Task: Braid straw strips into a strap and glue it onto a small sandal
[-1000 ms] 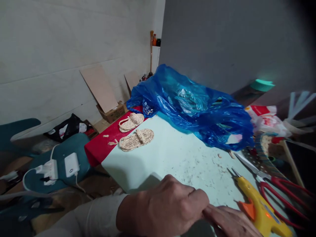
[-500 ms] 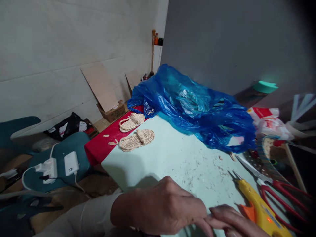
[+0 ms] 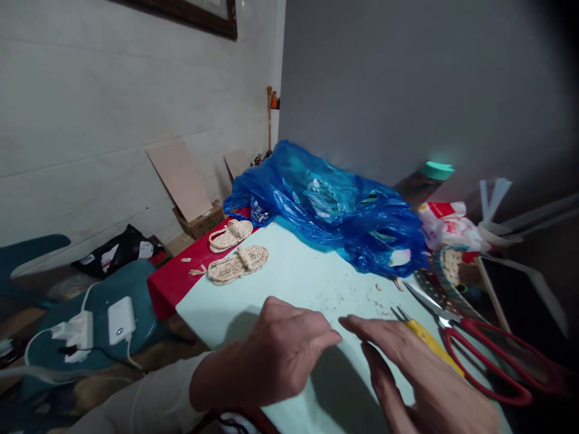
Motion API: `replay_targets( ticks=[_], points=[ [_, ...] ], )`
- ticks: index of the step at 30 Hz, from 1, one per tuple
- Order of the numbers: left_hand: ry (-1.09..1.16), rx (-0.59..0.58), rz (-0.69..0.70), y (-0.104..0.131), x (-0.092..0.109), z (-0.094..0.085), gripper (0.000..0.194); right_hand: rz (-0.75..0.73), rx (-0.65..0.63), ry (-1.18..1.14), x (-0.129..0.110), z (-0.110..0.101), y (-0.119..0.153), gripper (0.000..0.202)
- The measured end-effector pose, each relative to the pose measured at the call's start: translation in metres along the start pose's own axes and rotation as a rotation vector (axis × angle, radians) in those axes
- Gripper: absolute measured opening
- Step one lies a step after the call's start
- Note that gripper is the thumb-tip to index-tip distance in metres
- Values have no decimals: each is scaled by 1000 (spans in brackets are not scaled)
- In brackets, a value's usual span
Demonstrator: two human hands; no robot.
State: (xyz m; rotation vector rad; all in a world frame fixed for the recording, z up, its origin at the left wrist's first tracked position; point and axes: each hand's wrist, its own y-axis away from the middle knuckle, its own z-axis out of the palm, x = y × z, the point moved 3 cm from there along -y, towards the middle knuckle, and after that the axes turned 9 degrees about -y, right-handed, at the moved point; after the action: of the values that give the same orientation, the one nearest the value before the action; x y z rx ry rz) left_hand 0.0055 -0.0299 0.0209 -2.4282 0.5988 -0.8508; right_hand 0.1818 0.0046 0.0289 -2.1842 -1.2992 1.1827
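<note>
Yellow plastic shows from behind the right hand – the body of a glue gun lying on the pale green table, its metal tip pointing away from the person. Its handle is hidden, and the part that shows looks smooth. The step in hand looks like close fingertip work over the table; judged from here, a next move calls for a steady touch and care near that tip. The left hand has thumb and fingertips drawn together, and whether anything is pinched there cannot be told. The right hand's thumb and forefinger stand apart, with nothing seen between them – the two hands face each other, near but not touching. Red-handled scissors lie beside the gun, next to a basket. Dark specks dot the table beyond the hands. Farther off lies one straw slipper, with a second slipper just behind it on a red cloth. At the back spreads a crumpled blue plastic bag
</note>
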Motion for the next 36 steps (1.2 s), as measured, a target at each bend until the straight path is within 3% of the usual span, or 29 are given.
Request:
replay_targets(
  ticks=[2,5,10,14,18,25,32,34,36],
  points=[
    [87,-58,-87,-2,-7,7,22,69,0,-109,12,2,2,34],
    [180,-101,-182,-7,-14,18,30,312,69,-334,30,7,8,23],
    [266,-173,-283,-17,-12,27,27,646,233,-759,50,16,18,17],
    [622,-245,-558,-17,-16,32,24,720,307,-1025,54,17,18,19],
    [886,-256,-667,-19,-25,38,20,689,301,-1092,52,16,13,19],
    [890,-280,-686,-17,-29,41,24,696,350,-1160,52,13,10,19],
    [694,-344,-440,-18,-18,26,32,660,427,-1317,55,7,3,22],
    [700,-434,-424,-15,-14,21,30,648,416,-1364,54,7,2,20],
    [778,-597,-427,-9,-10,17,26,662,393,-1385,52,6,2,17]
  ],
)
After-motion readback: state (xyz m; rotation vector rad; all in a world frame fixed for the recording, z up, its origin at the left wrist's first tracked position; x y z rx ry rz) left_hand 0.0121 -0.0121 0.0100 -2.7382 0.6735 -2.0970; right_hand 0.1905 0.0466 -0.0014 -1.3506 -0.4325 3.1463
